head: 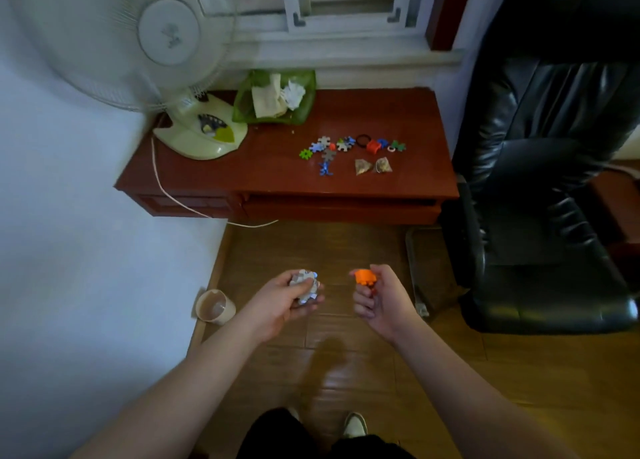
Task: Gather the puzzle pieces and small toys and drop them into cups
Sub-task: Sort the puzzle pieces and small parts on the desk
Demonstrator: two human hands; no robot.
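My left hand (289,297) is closed around a bunch of pale grey-white puzzle pieces (305,283), held over the floor. My right hand (375,296) grips an orange toy piece (364,276) between thumb and fingers. A beige cup (214,306) stands on the floor by the wall, left of my left hand. On the red-brown desk (277,178) lies a cluster of coloured puzzle pieces (327,150), an orange spool-like toy (373,146), a black ring (363,139) and two small pyramid-shaped bags (372,166).
A white table fan (162,53) stands on the desk's left side, its cord (180,206) hanging over the front edge. A green bag of paper scraps (277,97) sits at the back. A black leather chair (547,199) fills the right. My shoes (355,424) are below.
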